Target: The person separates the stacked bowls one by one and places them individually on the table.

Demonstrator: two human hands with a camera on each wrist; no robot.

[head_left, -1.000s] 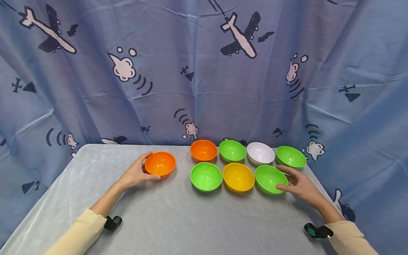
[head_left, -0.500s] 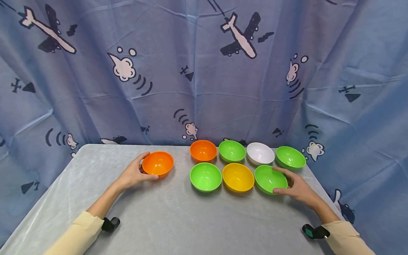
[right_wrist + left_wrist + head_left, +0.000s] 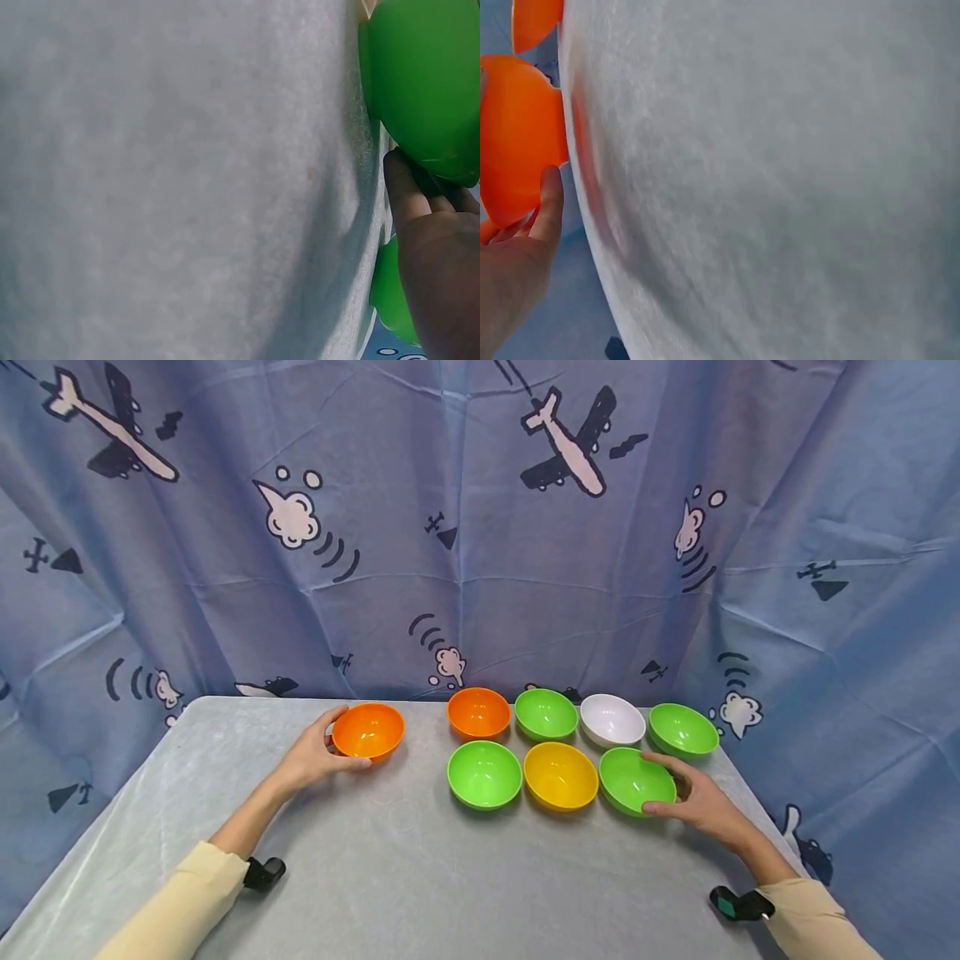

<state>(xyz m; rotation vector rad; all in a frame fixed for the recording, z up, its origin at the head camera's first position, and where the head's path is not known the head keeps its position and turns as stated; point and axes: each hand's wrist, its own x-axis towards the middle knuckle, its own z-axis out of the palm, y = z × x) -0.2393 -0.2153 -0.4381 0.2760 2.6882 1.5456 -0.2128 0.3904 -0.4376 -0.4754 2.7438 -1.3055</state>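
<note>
In the head view my left hand (image 3: 309, 758) grips an orange bowl (image 3: 367, 732) by its left side, thumb at the near side and fingers round the far side. The left wrist view has this bowl (image 3: 517, 142) on its side in frame, its foot close to the table; whether it touches is unclear. My right hand (image 3: 701, 797) holds the near-right green bowl (image 3: 636, 782), thumb at the front and a finger at the back rim. From the right wrist, fingers (image 3: 405, 187) lie against that bowl's (image 3: 427, 82) outer wall.
The back row has another orange bowl (image 3: 478, 714), a green bowl (image 3: 546, 715), a white bowl (image 3: 612, 721) and a green bowl (image 3: 683, 729). In front stand a green bowl (image 3: 484, 775) and a yellow bowl (image 3: 561, 777). A patterned blue curtain (image 3: 375, 527) hangs behind the grey table (image 3: 465, 885).
My left hand has shifted the orange bowl slightly left, then away toward the back edge. The right hand has moved left and closed round the near-right green bowl, which stays in place.
</note>
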